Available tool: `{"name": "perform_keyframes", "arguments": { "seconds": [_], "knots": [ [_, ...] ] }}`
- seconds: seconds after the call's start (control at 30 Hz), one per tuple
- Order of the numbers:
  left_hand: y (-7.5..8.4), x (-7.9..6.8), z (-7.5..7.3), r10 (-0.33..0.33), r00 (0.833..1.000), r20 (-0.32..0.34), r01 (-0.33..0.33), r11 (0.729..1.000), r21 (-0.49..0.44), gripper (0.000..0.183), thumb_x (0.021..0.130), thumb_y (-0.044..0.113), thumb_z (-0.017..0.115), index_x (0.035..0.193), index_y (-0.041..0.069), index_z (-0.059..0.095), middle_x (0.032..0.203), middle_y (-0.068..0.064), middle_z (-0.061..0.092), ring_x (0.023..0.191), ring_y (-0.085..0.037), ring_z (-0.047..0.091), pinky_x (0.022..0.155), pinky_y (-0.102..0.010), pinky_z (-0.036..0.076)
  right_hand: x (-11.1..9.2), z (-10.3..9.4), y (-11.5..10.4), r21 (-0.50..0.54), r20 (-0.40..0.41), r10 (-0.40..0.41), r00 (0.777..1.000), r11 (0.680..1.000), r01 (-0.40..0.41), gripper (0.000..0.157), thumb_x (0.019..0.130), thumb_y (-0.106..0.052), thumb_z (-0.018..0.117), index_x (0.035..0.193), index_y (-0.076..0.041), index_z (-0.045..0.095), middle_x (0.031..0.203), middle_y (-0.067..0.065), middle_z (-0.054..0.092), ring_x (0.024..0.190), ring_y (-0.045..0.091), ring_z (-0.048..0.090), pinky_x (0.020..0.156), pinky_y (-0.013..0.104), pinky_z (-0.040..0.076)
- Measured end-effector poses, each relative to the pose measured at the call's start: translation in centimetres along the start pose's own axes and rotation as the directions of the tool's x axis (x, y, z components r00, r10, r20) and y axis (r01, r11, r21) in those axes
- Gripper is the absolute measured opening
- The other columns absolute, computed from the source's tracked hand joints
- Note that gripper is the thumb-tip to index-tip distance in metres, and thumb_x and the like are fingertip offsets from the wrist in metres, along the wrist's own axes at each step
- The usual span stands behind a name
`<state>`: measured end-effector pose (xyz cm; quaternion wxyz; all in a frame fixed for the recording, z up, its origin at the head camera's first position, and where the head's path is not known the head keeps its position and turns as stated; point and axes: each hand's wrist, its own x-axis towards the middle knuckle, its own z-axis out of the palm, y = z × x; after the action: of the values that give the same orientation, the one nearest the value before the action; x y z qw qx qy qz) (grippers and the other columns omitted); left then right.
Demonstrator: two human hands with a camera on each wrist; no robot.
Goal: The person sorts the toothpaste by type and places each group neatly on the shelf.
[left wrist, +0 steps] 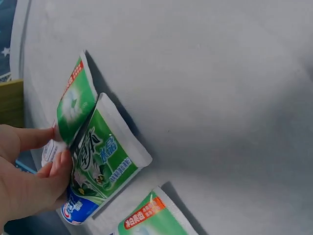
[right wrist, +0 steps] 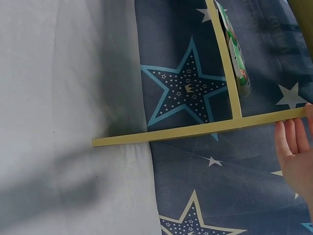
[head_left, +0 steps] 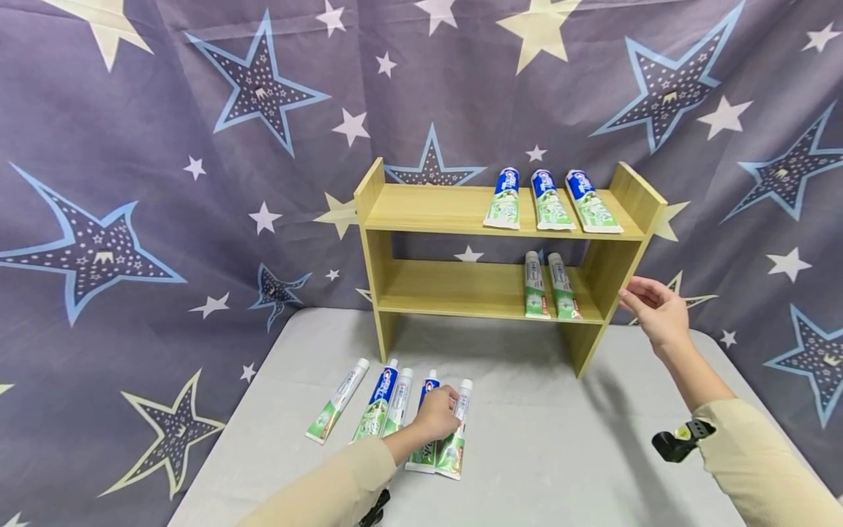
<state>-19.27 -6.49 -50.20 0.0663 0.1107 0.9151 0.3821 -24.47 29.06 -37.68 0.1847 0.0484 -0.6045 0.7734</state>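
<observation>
My left hand (head_left: 437, 415) is over the right end of a row of toothpaste tubes lying on the table. In the left wrist view its thumb and a finger pinch a silver-and-green toothpaste tube (left wrist: 73, 105), whose flat end tilts up beside a blue-and-green toothpaste tube (left wrist: 105, 159). Partly under the hand, that blue-and-green tube shows its flat end. At the right side panel of a two-tier wooden shelf (head_left: 428, 208), my right hand (head_left: 661, 318) holds the panel's edge, fingers against its outer face and a fingertip over the edge in the right wrist view.
Three blue-and-green tubes (head_left: 545, 201) lie on the upper shelf's right half. Two silver-and-green tubes (head_left: 535, 285) lie on the lower board at the right. More tubes (head_left: 339, 401) lie on the grey-covered table (head_left: 520, 439). A star-patterned curtain (head_left: 165, 146) hangs behind.
</observation>
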Motion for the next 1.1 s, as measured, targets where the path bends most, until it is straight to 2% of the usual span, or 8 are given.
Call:
{"name": "perform_keyframes", "arguments": {
  "seconds": [0.23, 0.5, 0.63, 0.93, 1.1],
  "knots": [
    [0.7, 0.2, 0.3, -0.043, 0.999, -0.009, 0.044, 0.994, 0.103, 0.039, 0.065, -0.007, 0.075, 0.101, -0.006, 0.058, 0.084, -0.016, 0.064, 0.073, -0.024, 0.063, 0.058, -0.027, 0.058, -0.1, 0.1, -0.1, 0.013, -0.002, -0.003, 1.000, 1.000, 0.003, 0.031, 0.084, 0.015, 0.061, 0.087, -0.014, 0.069, 0.078, -0.008, 0.072, 0.071, 0.000, 0.069, 0.065, 0.012, 0.058],
    [1.1, -0.2, 1.0, -0.064, 0.996, -0.059, 0.072, 0.989, 0.129, 0.039, 0.067, -0.001, 0.078, 0.098, 0.000, 0.055, 0.080, -0.014, 0.061, 0.066, -0.021, 0.060, 0.050, -0.023, 0.054, -0.2, 0.2, -0.1, 0.013, -0.005, 0.001, 1.000, 1.000, -0.001, 0.031, 0.084, 0.015, 0.061, 0.087, -0.015, 0.070, 0.077, -0.009, 0.072, 0.070, 0.000, 0.068, 0.064, 0.012, 0.058],
    [1.2, -0.1, 1.1, -0.084, 0.994, -0.068, 0.093, 0.985, 0.145, 0.035, 0.068, 0.001, 0.079, 0.092, -0.002, 0.054, 0.075, -0.013, 0.059, 0.062, -0.020, 0.058, 0.046, -0.022, 0.053, -0.2, 0.3, -0.2, 0.022, -0.004, -0.004, 1.000, 1.000, 0.004, 0.031, 0.084, 0.015, 0.061, 0.087, -0.014, 0.070, 0.077, -0.008, 0.072, 0.070, 0.000, 0.068, 0.064, 0.012, 0.058],
    [2.0, -0.1, 1.1, -0.213, 0.977, -0.012, 0.213, 0.966, 0.149, 0.028, 0.074, 0.012, 0.079, 0.083, -0.004, 0.057, 0.068, -0.012, 0.057, 0.053, -0.018, 0.057, 0.042, -0.024, 0.052, -0.2, 0.3, -0.2, 0.026, -0.010, 0.009, 1.000, 1.000, -0.008, 0.031, 0.083, 0.016, 0.061, 0.086, -0.014, 0.070, 0.076, -0.008, 0.072, 0.070, 0.000, 0.069, 0.065, 0.013, 0.059],
    [2.3, -0.1, 0.8, -0.217, 0.976, -0.004, 0.216, 0.969, 0.119, 0.030, 0.070, 0.010, 0.080, 0.080, -0.005, 0.056, 0.067, -0.012, 0.057, 0.052, -0.019, 0.058, 0.043, -0.023, 0.052, -0.1, 0.1, -0.1, 0.012, -0.010, 0.014, 1.000, 1.000, -0.014, 0.032, 0.083, 0.016, 0.061, 0.086, -0.015, 0.070, 0.077, -0.009, 0.072, 0.070, 0.000, 0.069, 0.065, 0.012, 0.059]
  ]
}}
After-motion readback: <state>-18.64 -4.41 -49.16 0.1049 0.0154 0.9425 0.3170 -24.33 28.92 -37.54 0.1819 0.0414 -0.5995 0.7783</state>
